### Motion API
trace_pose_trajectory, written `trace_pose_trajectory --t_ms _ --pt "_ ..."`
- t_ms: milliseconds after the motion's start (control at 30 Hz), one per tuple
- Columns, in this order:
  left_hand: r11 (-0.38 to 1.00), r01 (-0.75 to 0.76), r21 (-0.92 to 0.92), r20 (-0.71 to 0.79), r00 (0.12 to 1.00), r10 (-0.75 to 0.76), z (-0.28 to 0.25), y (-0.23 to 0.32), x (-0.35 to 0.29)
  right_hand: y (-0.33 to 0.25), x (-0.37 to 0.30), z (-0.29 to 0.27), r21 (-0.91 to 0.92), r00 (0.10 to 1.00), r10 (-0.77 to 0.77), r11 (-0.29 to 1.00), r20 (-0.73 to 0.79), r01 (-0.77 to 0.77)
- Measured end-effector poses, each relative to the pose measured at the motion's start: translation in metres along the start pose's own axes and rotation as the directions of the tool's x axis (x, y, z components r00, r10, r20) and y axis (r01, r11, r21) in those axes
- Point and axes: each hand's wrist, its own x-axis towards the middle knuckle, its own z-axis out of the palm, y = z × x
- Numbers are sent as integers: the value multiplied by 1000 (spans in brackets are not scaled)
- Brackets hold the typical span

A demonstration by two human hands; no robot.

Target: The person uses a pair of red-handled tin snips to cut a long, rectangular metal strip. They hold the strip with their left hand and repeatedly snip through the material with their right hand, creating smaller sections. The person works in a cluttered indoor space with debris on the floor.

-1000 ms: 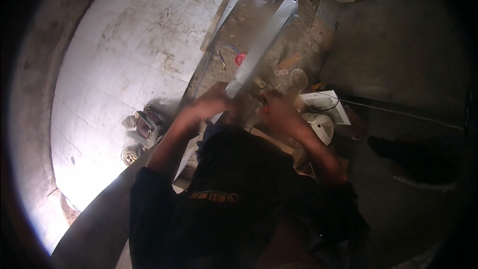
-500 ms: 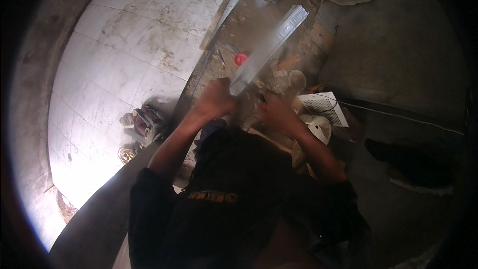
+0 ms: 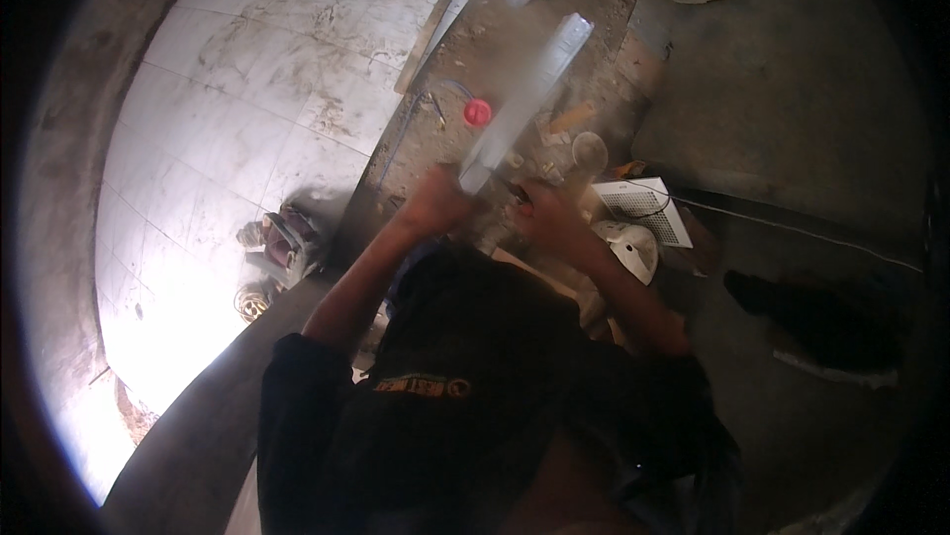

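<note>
Both forearms are angling in from dark sleeves, converging in front of the body. The left hand is clamping its curled fingers on the near end of the bar, and that bar is slanting away up to the right, above the dirt ground. The right hand is hovering just beside it, fingers bending inward; whether they're closing on anything, I cannot tell. Now the materials: the bar is looking long, straight and silvery, its far end gleaming. A round red piece is lying to its left, a pale cup to its right, near a white perforated panel. Smudged white tiles are spreading out at left.
</note>
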Motion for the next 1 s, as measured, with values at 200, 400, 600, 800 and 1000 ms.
trace_pose_trajectory --t_ms 200,400,600,800,1000 --pt "863 62 -502 179 983 34 -17 11 -10 -18 -23 -26 -3 983 165 986 85 -165" --pt "559 231 -797 339 936 96 -24 4 -26 47 -64 17 638 966 196 725 170 -259" --pt "492 152 -857 281 939 199 -23 0 -22 74 -86 42 679 974 162 698 159 -227" --pt "687 -122 -716 11 982 187 -25 34 -19 45 -114 4 648 992 -3 758 124 -79" --pt "873 -313 -374 -184 948 261 -20 61 -17 -23 -82 -46 175 984 155 975 -93 -137"
